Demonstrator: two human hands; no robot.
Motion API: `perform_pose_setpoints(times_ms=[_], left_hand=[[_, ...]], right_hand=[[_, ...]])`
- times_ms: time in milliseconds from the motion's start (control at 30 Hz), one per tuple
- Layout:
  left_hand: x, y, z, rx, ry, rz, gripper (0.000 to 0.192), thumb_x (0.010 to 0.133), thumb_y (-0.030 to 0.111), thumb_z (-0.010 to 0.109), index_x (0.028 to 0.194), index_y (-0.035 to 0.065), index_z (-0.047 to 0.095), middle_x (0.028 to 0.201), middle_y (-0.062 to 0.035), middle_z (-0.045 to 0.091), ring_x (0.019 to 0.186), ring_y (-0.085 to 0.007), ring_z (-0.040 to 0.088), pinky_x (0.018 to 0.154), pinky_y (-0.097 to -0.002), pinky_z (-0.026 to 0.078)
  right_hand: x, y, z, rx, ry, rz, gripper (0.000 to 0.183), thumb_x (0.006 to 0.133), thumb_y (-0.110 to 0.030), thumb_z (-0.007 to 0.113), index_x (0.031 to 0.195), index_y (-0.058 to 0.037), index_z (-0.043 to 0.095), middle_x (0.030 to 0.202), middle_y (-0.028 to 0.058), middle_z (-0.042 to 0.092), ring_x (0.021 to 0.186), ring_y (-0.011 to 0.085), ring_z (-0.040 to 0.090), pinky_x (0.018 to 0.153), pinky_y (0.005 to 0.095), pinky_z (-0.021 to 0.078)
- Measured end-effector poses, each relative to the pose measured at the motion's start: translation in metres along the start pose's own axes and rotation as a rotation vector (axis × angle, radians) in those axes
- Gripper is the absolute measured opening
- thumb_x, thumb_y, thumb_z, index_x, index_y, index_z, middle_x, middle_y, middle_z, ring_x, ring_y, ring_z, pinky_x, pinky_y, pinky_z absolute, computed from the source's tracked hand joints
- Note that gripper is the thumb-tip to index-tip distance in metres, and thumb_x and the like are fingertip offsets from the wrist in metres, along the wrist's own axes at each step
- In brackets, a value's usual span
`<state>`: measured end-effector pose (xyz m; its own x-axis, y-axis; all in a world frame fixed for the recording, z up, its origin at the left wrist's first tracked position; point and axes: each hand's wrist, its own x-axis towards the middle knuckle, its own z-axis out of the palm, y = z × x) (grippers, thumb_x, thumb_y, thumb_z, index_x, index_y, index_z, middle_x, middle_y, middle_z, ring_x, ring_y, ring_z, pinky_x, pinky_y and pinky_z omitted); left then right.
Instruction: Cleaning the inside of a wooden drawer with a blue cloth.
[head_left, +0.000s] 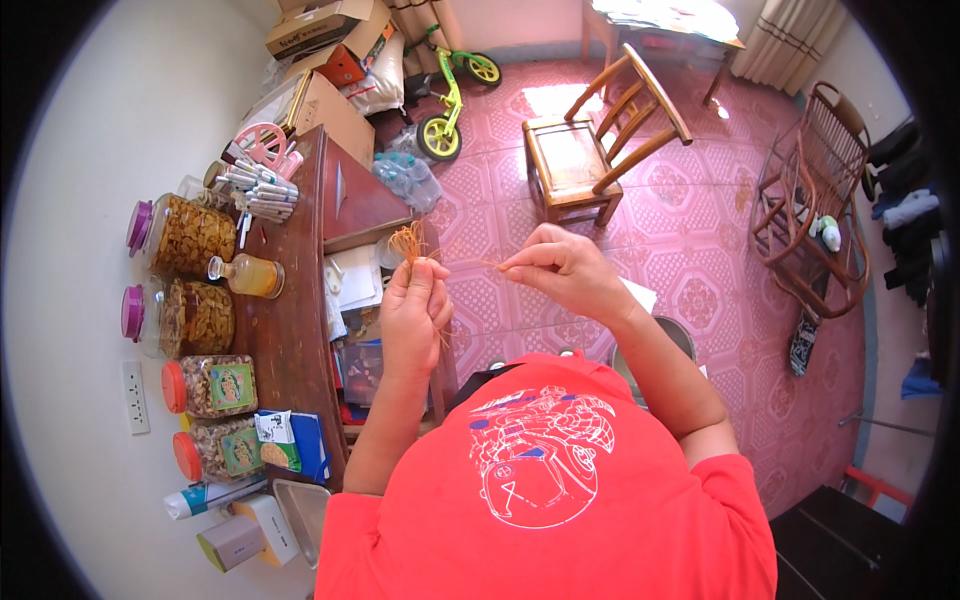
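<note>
My left hand (415, 311) is closed around a bundle of thin orange-brown strands (407, 241), whose looped ends stick up above the thumb. A few loose ends poke out below the fist. To its right, my right hand (566, 271) pinches one fine strand (486, 262) between thumb and fingertips. That strand appears to run across the gap toward the bundle, though it is too thin to follow all the way. Just left of and beneath my left hand is a pulled-out drawer (360, 279) holding papers and plastic items.
A wooden cabinet (289, 300) at left carries large jars (196, 234), a glass bottle (255, 276) and a bundle of pens (262, 191). Ahead stand a wooden chair (559, 161) and a green scooter (448, 105). A bin (679, 334) is below my right forearm; a rattan chair (814, 202) stands right.
</note>
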<state>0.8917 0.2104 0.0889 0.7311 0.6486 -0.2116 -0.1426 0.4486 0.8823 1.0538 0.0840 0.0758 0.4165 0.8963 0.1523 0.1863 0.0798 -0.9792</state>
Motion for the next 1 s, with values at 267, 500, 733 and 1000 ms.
perform_pose_setpoints(times_ms=[267, 500, 733, 1000], left_hand=[[-0.001, -0.024, 0.025, -0.071, 0.08, -0.067, 0.032, 0.095, 0.027, 0.044, 0.105, -0.0003, 0.058, 0.074, -0.0016, 0.058, 0.052, -0.0054, 0.045, 0.043, -0.0182, 0.033], [-0.001, -0.028, 0.019, -0.105, -0.037, -0.046, 0.027, 0.096, 0.026, 0.042, 0.099, 0.0029, 0.056, 0.086, -0.0064, 0.062, 0.076, -0.0167, 0.057, 0.068, -0.0307, 0.048], [0.013, -0.008, 0.0, -0.408, 0.263, 0.145, 0.024, 0.097, 0.025, 0.04, 0.082, 0.0085, 0.048, 0.071, -0.0048, 0.054, 0.068, -0.0187, 0.054, 0.072, -0.0343, 0.046], [0.0, 0.009, -0.016, -0.089, 0.264, 0.176, 0.022, 0.098, 0.025, 0.038, 0.082, 0.0105, 0.044, 0.062, 0.0031, 0.037, 0.049, -0.0041, 0.029, 0.042, -0.0193, 0.024]], right_hand=[[0.002, -0.008, 0.036, 0.412, 0.086, 0.173, 0.017, 0.084, -0.014, 0.063, 0.086, 0.0023, 0.067, 0.066, 0.0012, 0.06, 0.056, 0.0041, 0.052, 0.049, 0.0193, 0.0407], [0.01, -0.002, 0.031, 0.49, -0.109, 0.38, 0.02, 0.084, -0.021, 0.064, 0.084, -0.0008, 0.066, 0.062, -0.0022, 0.056, 0.05, 0.0038, 0.047, 0.046, 0.0185, 0.037], [0.009, 0.013, 0.051, 0.49, -0.214, 0.444, 0.017, 0.081, -0.017, 0.066, 0.087, -0.0013, 0.066, 0.067, -0.0005, 0.059, 0.055, 0.0038, 0.048, 0.048, 0.0197, 0.0392], [0.004, 0.017, 0.071, 0.283, -0.244, 0.374, 0.014, 0.083, -0.014, 0.064, 0.091, -0.0028, 0.064, 0.072, -0.0026, 0.059, 0.063, 0.0035, 0.051, 0.054, 0.0204, 0.0419]])
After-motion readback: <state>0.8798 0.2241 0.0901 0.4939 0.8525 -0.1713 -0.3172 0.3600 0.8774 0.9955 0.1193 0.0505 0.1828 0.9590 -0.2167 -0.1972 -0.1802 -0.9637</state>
